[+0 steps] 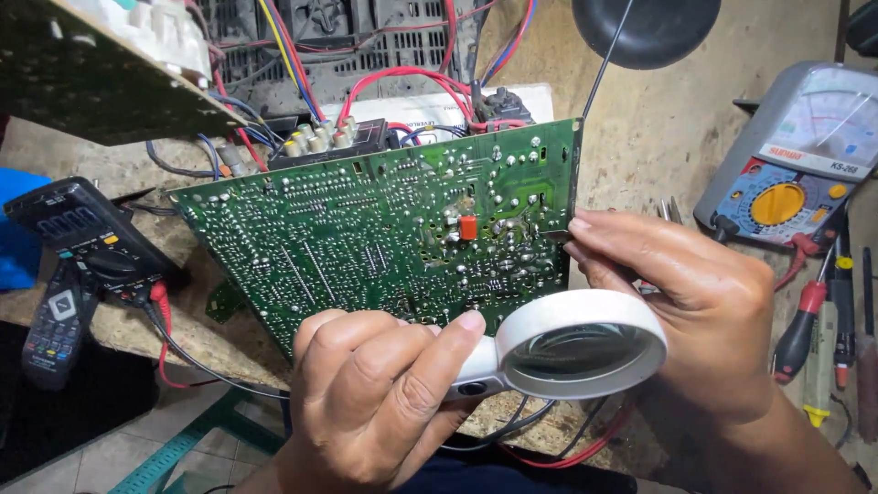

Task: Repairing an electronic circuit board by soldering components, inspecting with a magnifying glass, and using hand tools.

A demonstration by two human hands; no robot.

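Holding the white magnifying glass (572, 352) by its handle, my left hand (375, 402) is clamped around the grip with the thumb laid along the neck. The lens sits just right of that hand, below the lower edge of the green circuit board (384, 229). My right hand (681, 302) is behind and above the lens, fingers pinched together on the board's right edge, keeping it tilted with the solder side facing me. An orange component (468, 227) stands on the board, left of my right fingertips.

To inspect well, in my judgement: raise the lens between my eyes and the joints, keep it parallel to the board, and steady the left wrist.

Beyond the right hand lies an analogue meter (791, 155) on the counter (658, 128); far left of the left hand rests a black digital meter (78, 229).
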